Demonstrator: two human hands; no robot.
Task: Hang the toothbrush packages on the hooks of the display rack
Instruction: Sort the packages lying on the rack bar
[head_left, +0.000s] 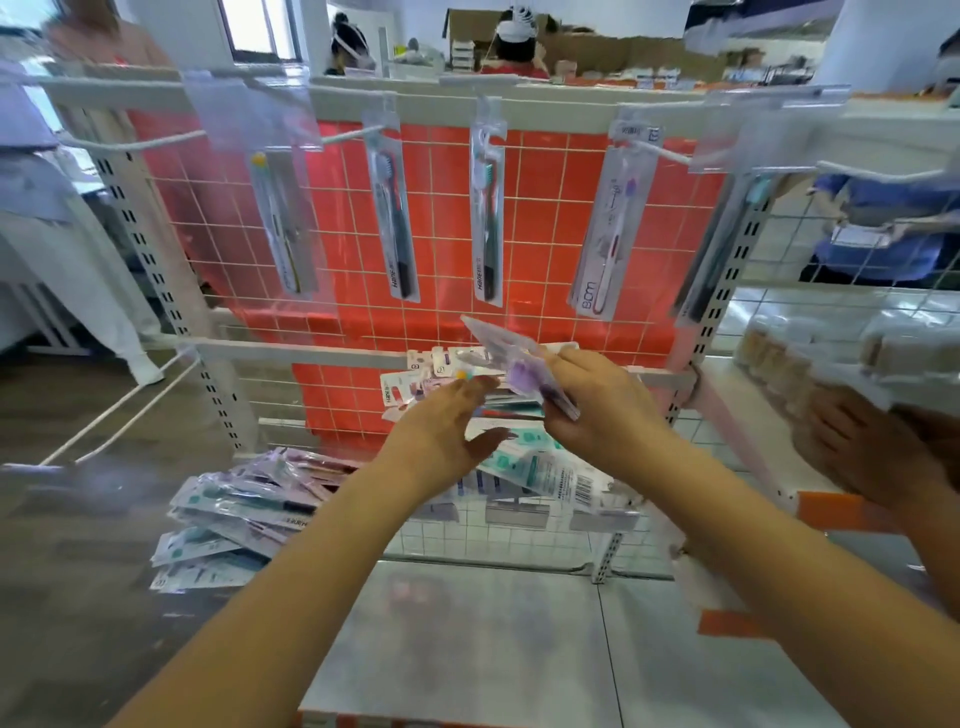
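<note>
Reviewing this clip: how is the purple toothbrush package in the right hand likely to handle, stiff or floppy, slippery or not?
The purple package probably stays fairly stiff: it juts past the right hand without drooping. Its glossy clear front looks slippery, so a pinch may slide. It seems light, since the fingers alone hold it.

— Any lettering you can read?
— "BOM" runs up the foot of the white hanging package (605, 228), right of centre. Two middle packages (390, 208) carry a brand, perhaps "Hane"; a barcode label (582, 486) lies lower down, digits unreadable.
</note>
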